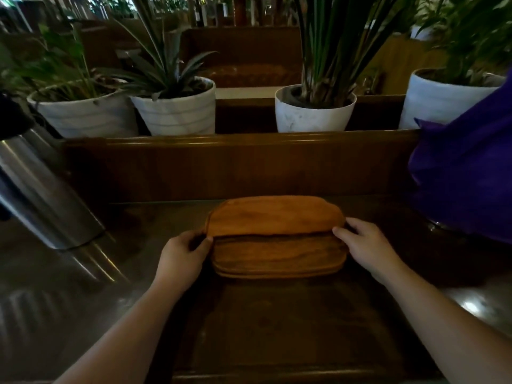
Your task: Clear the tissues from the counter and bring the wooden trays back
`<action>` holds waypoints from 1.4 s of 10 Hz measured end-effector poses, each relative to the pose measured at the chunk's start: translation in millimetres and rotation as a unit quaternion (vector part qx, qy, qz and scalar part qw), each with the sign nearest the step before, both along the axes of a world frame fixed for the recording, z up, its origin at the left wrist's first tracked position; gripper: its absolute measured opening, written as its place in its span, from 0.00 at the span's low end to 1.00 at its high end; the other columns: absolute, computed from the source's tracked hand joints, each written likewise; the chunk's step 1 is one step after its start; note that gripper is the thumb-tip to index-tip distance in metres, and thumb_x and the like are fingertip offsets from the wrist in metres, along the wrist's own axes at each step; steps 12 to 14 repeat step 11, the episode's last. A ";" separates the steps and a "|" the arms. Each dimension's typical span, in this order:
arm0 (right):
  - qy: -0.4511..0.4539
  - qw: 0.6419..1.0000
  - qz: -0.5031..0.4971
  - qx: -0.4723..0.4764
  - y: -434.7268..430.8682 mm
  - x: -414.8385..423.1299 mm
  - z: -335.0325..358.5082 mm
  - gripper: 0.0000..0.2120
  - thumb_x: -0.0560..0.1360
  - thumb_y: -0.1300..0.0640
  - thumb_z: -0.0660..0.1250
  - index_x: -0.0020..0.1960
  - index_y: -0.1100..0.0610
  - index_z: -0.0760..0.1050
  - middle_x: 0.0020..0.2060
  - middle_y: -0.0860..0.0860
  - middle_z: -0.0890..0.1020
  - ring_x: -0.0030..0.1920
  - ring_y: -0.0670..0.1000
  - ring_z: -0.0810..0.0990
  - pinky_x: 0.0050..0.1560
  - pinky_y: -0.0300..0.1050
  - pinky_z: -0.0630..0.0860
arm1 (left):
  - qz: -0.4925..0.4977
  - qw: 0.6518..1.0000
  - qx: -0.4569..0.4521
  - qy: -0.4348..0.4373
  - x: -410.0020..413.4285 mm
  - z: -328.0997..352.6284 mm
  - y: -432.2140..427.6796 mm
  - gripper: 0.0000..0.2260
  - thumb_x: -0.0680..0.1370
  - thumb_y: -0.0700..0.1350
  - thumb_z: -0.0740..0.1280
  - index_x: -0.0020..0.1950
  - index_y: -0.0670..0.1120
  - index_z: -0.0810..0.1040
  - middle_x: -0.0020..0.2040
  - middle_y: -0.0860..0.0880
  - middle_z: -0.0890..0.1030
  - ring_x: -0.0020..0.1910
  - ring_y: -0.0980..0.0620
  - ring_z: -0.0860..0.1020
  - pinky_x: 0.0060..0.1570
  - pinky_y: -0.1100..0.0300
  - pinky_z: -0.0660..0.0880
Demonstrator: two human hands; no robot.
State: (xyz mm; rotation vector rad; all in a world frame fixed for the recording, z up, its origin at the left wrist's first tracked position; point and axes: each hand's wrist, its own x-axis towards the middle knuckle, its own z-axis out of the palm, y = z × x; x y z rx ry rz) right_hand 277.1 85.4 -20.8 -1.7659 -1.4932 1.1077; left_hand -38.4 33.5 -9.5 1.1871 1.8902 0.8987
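Note:
A stack of brown wooden trays (277, 248) lies on the dark counter (277, 314) in the middle of the head view. The top tray (274, 216) is shifted toward the far side, so the tray beneath shows along the near edge. My left hand (182, 253) grips the stack's left end, thumb against the top tray's edge. My right hand (365, 242) holds the right end, fingers curled over the corner. No tissues are visible.
A steel flask (41, 189) leans at the left. A purple cloth bundle (465, 173) sits at the right. Behind the counter's raised wooden ledge (235, 142) stand several white plant pots, such as the pot (314, 109) straight ahead.

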 end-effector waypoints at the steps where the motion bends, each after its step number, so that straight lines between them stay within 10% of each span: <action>1: -0.014 1.000 0.015 -0.004 1.1 2.1 2.0 0.18 0.79 0.47 0.60 0.67 0.48 0.73 0.57 0.48 0.80 0.58 0.51 0.78 0.63 0.56 0.72 | 0.005 1.000 -0.004 0.006 0.0 -0.1 -0.8 0.16 0.77 0.50 0.65 0.64 0.49 0.75 0.56 0.48 0.80 0.53 0.48 0.80 0.57 0.46 0.77; 8: -0.262 0.957 0.118 0.033 15.9 12.3 8.7 0.13 0.78 0.44 0.60 0.43 0.51 0.76 0.47 0.51 0.75 0.44 0.47 0.76 0.41 0.45 0.70 | -0.049 0.984 -0.012 0.171 6.3 -3.7 8.8 0.15 0.78 0.48 0.64 0.65 0.47 0.74 0.50 0.49 0.79 0.40 0.60 0.76 0.32 0.67 0.68; 10: -0.356 0.916 0.167 0.073 17.2 10.1 24.5 0.32 0.77 0.41 0.60 0.76 0.51 0.57 0.72 0.54 0.65 0.69 0.55 0.69 0.64 0.53 0.73 | -0.109 0.937 -0.045 0.330 10.6 4.2 8.9 0.15 0.79 0.51 0.62 0.64 0.49 0.73 0.57 0.48 0.78 0.54 0.51 0.76 0.53 0.56 0.76; 11: -0.381 0.882 0.228 0.156 19.2 6.0 41.9 0.36 0.76 0.37 0.59 0.78 0.47 0.49 0.76 0.50 0.60 0.73 0.53 0.63 0.66 0.52 0.70 | -0.152 0.889 0.041 0.430 18.5 14.9 10.6 0.24 0.79 0.56 0.59 0.73 0.51 0.63 0.71 0.48 0.69 0.70 0.48 0.66 0.68 0.50 0.67; 14: -0.381 0.882 0.228 0.156 19.2 6.0 41.9 0.36 0.76 0.37 0.59 0.78 0.47 0.49 0.76 0.50 0.60 0.73 0.53 0.63 0.66 0.52 0.70 | -0.152 0.889 0.041 0.430 18.5 14.9 10.6 0.24 0.79 0.56 0.59 0.73 0.51 0.63 0.71 0.48 0.69 0.70 0.48 0.66 0.68 0.50 0.67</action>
